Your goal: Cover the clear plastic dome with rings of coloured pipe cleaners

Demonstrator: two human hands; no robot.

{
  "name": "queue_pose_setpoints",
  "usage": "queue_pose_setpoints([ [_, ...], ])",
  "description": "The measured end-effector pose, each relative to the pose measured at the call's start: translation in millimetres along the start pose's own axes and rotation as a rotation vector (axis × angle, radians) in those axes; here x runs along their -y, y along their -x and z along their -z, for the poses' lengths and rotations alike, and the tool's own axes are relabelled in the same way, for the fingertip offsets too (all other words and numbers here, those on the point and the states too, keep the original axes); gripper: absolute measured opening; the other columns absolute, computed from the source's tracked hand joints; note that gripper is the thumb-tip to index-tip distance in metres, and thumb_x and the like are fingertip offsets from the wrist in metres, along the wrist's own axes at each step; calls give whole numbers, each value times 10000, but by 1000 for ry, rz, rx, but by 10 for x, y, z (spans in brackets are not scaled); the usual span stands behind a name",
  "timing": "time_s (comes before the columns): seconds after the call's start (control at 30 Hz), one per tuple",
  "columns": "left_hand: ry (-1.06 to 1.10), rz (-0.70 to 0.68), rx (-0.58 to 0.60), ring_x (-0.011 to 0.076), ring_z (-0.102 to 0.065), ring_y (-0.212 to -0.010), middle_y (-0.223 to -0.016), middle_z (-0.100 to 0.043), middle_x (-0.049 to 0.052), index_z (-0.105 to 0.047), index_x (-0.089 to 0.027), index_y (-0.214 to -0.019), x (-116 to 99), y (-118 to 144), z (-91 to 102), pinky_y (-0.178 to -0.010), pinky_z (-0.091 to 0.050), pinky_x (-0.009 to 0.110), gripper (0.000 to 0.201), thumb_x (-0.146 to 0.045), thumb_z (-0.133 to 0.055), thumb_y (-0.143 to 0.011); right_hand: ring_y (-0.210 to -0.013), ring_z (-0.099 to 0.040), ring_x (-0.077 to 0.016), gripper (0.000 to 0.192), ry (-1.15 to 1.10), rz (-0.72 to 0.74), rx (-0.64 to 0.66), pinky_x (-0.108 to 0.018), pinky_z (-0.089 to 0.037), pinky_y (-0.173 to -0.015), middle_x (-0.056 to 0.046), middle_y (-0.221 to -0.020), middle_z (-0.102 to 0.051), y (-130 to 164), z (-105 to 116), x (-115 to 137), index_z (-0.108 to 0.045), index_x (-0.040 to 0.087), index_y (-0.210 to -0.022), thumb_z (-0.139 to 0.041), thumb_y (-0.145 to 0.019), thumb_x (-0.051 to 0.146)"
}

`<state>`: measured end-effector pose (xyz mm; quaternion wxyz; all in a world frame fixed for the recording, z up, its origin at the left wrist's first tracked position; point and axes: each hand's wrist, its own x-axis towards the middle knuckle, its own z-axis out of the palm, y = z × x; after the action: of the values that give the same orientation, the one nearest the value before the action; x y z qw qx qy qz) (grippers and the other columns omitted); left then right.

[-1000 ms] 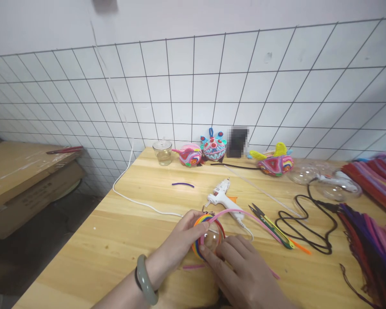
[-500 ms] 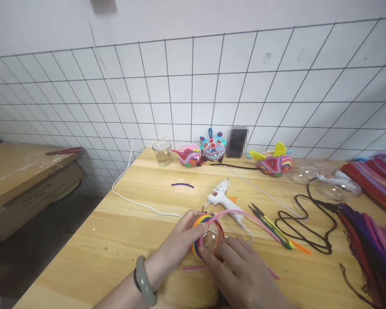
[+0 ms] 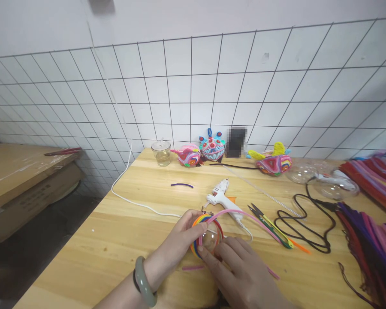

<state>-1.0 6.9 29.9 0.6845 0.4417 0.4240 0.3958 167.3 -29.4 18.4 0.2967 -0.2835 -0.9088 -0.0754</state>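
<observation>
A clear plastic ball point(image 3: 209, 241), partly wrapped in rainbow-coloured pipe cleaners, is held just above the table. My left hand point(image 3: 188, 231) grips its left side, thumb pressing on a pink pipe cleaner point(image 3: 244, 212) that arcs away to the right. My right hand point(image 3: 238, 266) is at the ball's lower right, its index finger pressed against the pink strand near the rainbow bands. The other right fingers are curled, and what lies under them is hidden. Beyond the ball lies a white glue gun point(image 3: 225, 199). A short pink piece point(image 3: 193, 268) rests beneath the hands.
Thread snips point(image 3: 270, 227) lie right of the glue gun, near a coiled black cable point(image 3: 304, 219). Finished pipe-cleaner ornaments point(image 3: 212, 148), a lidded glass cup point(image 3: 161, 153) and clear balls point(image 3: 336, 189) stand along the back. Bundled pipe cleaners point(image 3: 373, 240) fill the right side.
Almost nothing differs. Both hands keep their hold on the ball and the pink strand, and the whole view has shifted very slightly.
</observation>
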Motion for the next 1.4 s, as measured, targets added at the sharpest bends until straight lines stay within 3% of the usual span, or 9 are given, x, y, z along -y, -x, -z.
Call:
queue_pose_setpoints([
  [0.23, -3, 8, -7, 192, -561, -850, -934, -654, 53, -590, -168, -970, 28, -9, 0, -763, -413, 318, 309, -382, -663, -760, -746, -617, -210, 381, 3, -6, -15, -327, -509, -632, -116, -851, -716, -25, 17, 13, -617, 127, -1148, -266, -1025, 208],
  [0.67, -32, -6, 2, 217, -561, -904, -959, -662, 71, -591, -176, -958, 23, -26, 8, -838, -403, 355, 264, -363, -645, -778, -779, -645, -220, 390, -2, -2, -26, -333, -511, -642, -127, -926, -733, -64, 53, 6, -593, 120, -1193, -253, -1025, 209],
  [0.9, -10, 18, 4, 215, -567, -884, -958, -666, 71, -591, -179, -970, 32, -22, 16, -820, -411, 356, 283, -367, -657, -770, -705, -621, -203, 386, -1, 3, -42, -320, -499, -615, -117, -838, -728, -48, 44, 9, -610, 117, -1172, -264, -1023, 202],
  [1.4, -39, -14, -5, 212, -556, -898, -946, -655, 54, -614, -178, -935, 4, -9, 3, -839, -402, 342, 270, -383, -669, -769, -808, -631, -215, 390, 5, 4, -31, -327, -519, -658, -128, -919, -721, -27, 28, 3, -598, 113, -1215, -277, -1020, 215],
])
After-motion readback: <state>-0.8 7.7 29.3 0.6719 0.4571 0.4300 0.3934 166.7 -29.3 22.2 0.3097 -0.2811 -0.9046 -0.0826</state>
